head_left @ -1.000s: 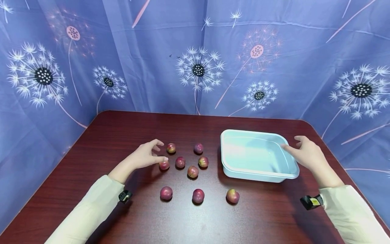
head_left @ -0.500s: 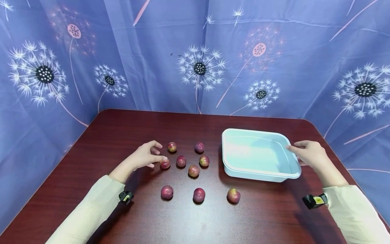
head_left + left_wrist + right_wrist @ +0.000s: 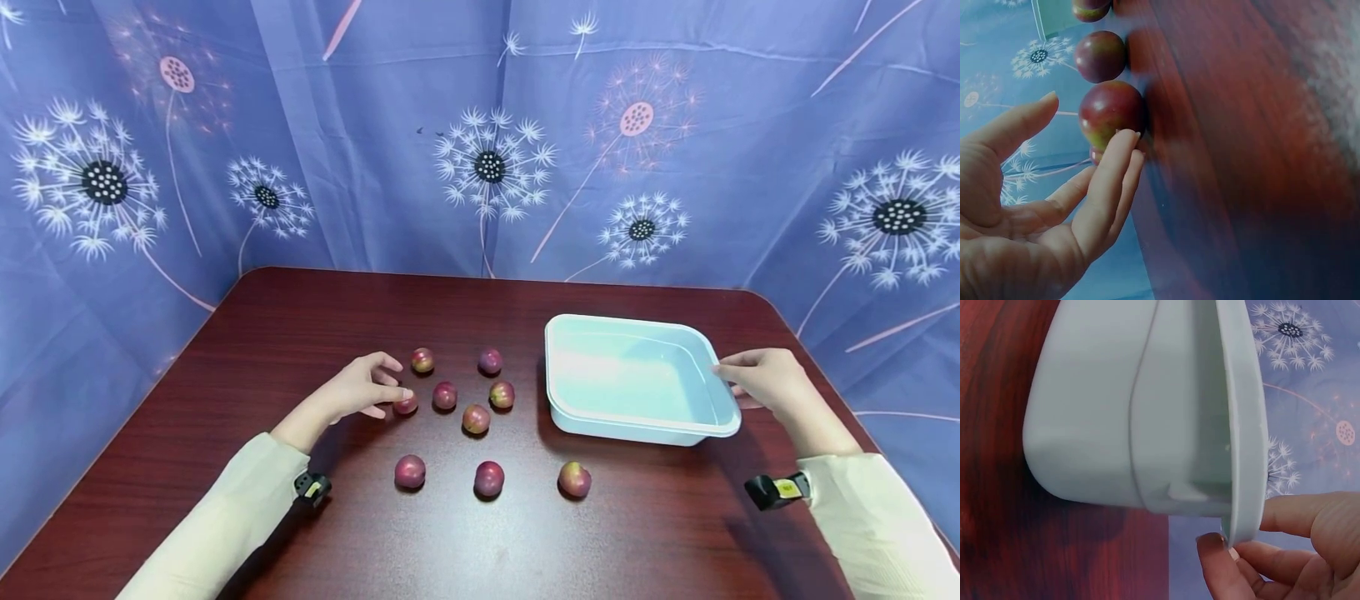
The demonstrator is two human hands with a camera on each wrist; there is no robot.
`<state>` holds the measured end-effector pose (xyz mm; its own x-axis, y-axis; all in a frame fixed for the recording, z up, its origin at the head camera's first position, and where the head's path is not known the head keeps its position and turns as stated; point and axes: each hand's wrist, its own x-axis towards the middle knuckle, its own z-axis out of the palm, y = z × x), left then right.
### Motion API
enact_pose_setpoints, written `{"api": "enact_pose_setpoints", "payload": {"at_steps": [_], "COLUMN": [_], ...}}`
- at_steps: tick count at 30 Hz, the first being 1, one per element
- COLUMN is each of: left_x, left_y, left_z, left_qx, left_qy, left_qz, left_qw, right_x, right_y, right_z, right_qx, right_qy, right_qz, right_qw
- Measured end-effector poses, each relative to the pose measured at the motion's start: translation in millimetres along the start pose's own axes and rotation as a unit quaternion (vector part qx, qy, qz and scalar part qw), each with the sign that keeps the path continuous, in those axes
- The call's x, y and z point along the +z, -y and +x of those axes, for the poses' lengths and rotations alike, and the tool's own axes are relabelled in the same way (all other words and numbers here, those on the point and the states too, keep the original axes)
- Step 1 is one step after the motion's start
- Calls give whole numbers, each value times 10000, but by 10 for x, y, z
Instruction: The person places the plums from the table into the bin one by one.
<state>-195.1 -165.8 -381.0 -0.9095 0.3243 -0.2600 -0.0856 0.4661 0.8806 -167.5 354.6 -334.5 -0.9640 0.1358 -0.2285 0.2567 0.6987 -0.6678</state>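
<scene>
My left hand (image 3: 360, 387) is at the leftmost plum (image 3: 406, 404), thumb and fingers spread apart. In the left wrist view the fingertips lie beside or against a red-and-yellow plum (image 3: 1113, 112), while the thumb stands off from it. At the right, my right hand (image 3: 765, 382) pinches the rim of a pale blue plastic tub (image 3: 637, 434). The right wrist view has the thumb and fingers on opposite sides of that rim (image 3: 1249, 425). No plum is visible in the tub.
More plums lie on the dark red wooden table (image 3: 300, 308): a middle one (image 3: 445, 396), a back one (image 3: 491, 361), and a front row with a plum (image 3: 489, 479) and a yellowish plum (image 3: 574, 480). A blue dandelion-print curtain (image 3: 360, 167) hangs behind.
My right hand has come down onto the tub's right rim and now pinches it. The left hand has barely moved beside the leftmost plum. The plums and tub stay in place.
</scene>
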Motion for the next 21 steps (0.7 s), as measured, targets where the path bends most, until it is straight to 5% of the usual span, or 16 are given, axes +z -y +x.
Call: {"api": "enact_pose_setpoints", "payload": {"at_steps": [21], "left_x": [49], "left_y": [53], "left_z": [54], "left_qx": [102], "left_qy": [154], "left_qz": [43], "left_qw": [9998], "right_x": [37], "right_y": [15], "right_z": [13], "right_qx": [-47], "right_qy": [216], "right_qz": [224], "right_qw": [9995]}}
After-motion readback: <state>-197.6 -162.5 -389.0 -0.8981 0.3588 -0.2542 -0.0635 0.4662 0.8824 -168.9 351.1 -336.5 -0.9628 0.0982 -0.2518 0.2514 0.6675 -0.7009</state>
